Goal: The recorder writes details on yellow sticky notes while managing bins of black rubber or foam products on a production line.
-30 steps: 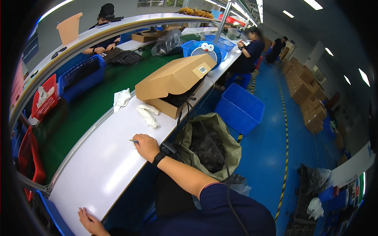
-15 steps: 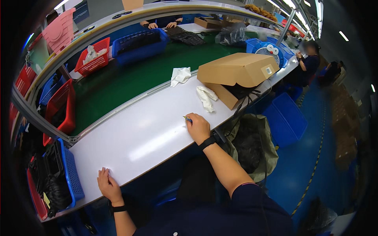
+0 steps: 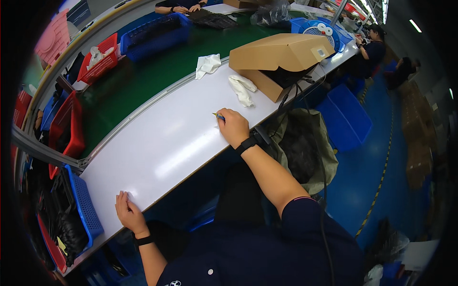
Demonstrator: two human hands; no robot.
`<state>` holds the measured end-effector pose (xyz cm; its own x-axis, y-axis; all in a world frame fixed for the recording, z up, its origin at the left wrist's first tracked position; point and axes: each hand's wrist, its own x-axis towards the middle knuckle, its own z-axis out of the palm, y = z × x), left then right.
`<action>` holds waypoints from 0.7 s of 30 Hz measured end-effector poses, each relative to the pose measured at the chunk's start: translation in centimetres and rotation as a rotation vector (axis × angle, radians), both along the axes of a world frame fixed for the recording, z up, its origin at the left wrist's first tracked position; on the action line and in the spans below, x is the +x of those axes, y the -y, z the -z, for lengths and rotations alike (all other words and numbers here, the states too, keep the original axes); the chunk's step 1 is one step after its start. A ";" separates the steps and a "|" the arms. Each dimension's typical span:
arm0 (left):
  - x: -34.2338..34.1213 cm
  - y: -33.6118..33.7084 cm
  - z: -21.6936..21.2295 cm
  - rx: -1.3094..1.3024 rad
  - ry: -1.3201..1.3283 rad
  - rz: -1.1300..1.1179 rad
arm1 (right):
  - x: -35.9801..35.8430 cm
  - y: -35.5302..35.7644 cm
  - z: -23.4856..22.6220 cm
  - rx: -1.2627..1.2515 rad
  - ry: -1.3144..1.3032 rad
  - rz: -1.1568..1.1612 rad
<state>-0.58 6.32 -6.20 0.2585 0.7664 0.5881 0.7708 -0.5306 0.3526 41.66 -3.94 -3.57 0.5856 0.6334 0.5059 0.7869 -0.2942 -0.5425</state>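
Note:
My right hand (image 3: 234,128) is closed around a small blue-and-yellow tool (image 3: 219,116). Its tip pokes out past the thumb side, and the fingers hide the rest, so its kind is unclear. This hand is over the white tabletop (image 3: 162,133), close to the front edge. Further left, my left hand (image 3: 130,215) rests at the near edge of the table with fingers stretched out and nothing in it. A crumpled white glove (image 3: 242,89) lies beyond my right hand, below an opened cardboard box (image 3: 272,55) with dark contents.
At the far left end stands a blue basket (image 3: 85,202) of black parts. A white cloth (image 3: 208,66) lies at the green conveyor belt's (image 3: 138,90) edge. Cables (image 3: 298,90) hang off the table above an open sack (image 3: 327,162). Co-workers sit across and at far right.
The whole view has shifted, with the table and box appearing higher and slightly left. My right hand keeps hold of the small tool; my left hand still rests on the table.

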 end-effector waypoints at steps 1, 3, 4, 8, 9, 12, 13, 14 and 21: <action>0.0 0.0 0.1 -0.006 -0.008 0.009 | 0.0 0.1 0.0 -0.019 -0.009 0.014; -0.1 0.1 0.2 0.012 -0.006 0.003 | 0.0 0.2 0.1 -0.020 -0.002 0.016; -0.1 0.2 0.1 0.008 -0.013 0.010 | 0.0 0.3 0.2 -0.017 0.011 0.013; -0.1 0.3 0.1 0.013 -0.003 0.017 | 0.2 0.4 0.4 -0.011 0.018 0.016; -0.1 0.2 0.2 0.016 0.010 0.025 | 0.2 0.4 0.5 -0.006 0.023 0.013; -0.8 0.4 0.3 0.028 -0.008 0.002 | -0.3 -0.3 0.8 -0.006 0.012 -0.013; -0.8 0.1 0.4 0.045 -0.007 0.018 | -0.2 -0.3 0.6 -0.015 0.019 -0.010; -0.5 -0.1 0.4 0.048 -0.003 0.031 | 0.0 -0.2 0.7 0.006 0.025 -0.006; 0.5 -0.3 0.0 0.066 0.036 0.026 | 0.6 -0.4 0.7 0.019 0.035 -0.003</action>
<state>-0.05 6.58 -6.16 0.2559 0.7188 0.6464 0.7436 -0.5736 0.3435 42.30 -3.57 -4.26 0.5651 0.6254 0.5381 0.8065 -0.2814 -0.5200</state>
